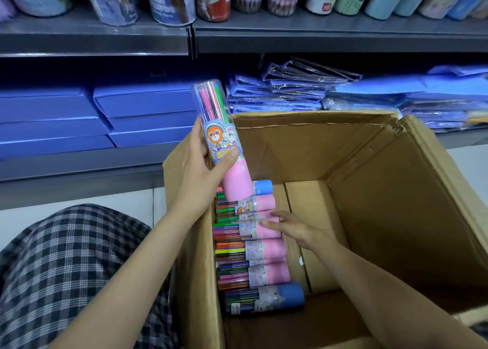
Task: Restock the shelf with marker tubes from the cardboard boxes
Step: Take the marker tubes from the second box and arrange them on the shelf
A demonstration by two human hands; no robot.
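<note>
1. Left hand [203, 163], in the head view, is wrapped round the middle of a pink marker tube [221, 142], thumb across the label and fingers behind. It holds the tube nearly upright above the box's left wall, clear cap end up, likely so the tube is already clear of the box and ready to go to a shelf.

2. Right hand [286, 226] reaches down into the cardboard box [356, 148], its fingers extended and resting on a pink tube in the row [264, 228]. Whether they have closed on it I cannot tell. Judging by the reach, it is after a second tube while the left keeps the first.

3. Remaining tubes [253, 245] lie on their sides in a row along the box's left wall, coloured bases pointing right. Most are pink, with a blue one at each end. The right part of the box floor is bare cardboard.

4. Grey shelves [330, 29] stand just behind the box. The upper one carries upright stationery tubes [169, 2], a plausible home for these. The lower one holds blue boxes [148, 103] and wrapped blue packs [290, 89].
</note>
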